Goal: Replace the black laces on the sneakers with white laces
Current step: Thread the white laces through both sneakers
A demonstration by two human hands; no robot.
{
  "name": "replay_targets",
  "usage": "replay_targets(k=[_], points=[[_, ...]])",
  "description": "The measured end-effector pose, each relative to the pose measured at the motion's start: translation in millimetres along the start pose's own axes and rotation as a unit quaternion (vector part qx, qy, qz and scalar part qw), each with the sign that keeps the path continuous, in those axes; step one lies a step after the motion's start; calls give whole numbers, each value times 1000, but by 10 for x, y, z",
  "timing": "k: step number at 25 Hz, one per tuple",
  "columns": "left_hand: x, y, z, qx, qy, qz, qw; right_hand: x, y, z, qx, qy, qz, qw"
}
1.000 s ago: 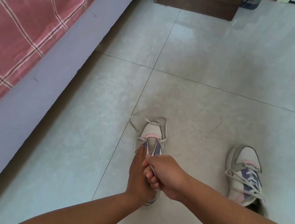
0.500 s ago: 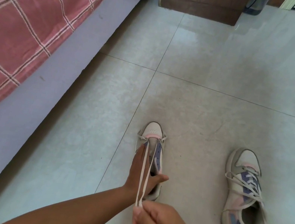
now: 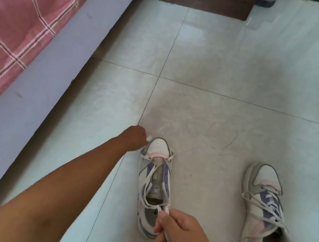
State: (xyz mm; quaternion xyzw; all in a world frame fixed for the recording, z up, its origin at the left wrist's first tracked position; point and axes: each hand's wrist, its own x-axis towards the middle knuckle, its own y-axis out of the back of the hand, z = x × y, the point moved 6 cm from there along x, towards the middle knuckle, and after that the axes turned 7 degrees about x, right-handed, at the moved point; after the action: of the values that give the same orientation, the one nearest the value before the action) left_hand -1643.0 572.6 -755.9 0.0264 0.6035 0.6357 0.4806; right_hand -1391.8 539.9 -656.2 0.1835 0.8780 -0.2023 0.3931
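- Two sneakers sit on the tiled floor [image 3: 237, 74], toes pointing away: the near sneaker [image 3: 154, 186] and the far sneaker [image 3: 264, 220] to its right.
- The right hand [image 3: 178, 237] pinches the white lace [image 3: 149, 180] over the near sneaker's opening.
- The left hand [image 3: 135, 139] is by its toe, fingers curled, maybe holding a lace end.
- A bed [image 3: 19, 17] stands on the left.

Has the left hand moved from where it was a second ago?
Yes. The left hand has gone from the near sneaker's tongue up to beside its toe, further from the person.
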Motion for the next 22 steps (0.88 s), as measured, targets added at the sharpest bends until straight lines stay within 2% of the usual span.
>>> replay_targets(k=[2,6,9,15,17,19,22], points=[[103,-91,82,13,-24,-35,999,15,-7,-8,8,-6,3,1000],[169,-52,116,-16,-65,-46,997,37,-18,-3,22,-14,9,1000],[155,-129,166,-23,-60,-70,995,33,-30,6,19,-23,6,1000],[108,-238,257,70,-38,-91,993,-49,-60,-68,26,-14,-7,1000],[90,-242,224,28,-8,-89,996,-104,-79,-99,33,0,-19,999],[66,-225,188,-64,34,-88,994,-156,-95,-123,38,11,-26,999],[39,-272,143,-171,110,-132,970,-199,-112,-115,50,11,-28,998]])
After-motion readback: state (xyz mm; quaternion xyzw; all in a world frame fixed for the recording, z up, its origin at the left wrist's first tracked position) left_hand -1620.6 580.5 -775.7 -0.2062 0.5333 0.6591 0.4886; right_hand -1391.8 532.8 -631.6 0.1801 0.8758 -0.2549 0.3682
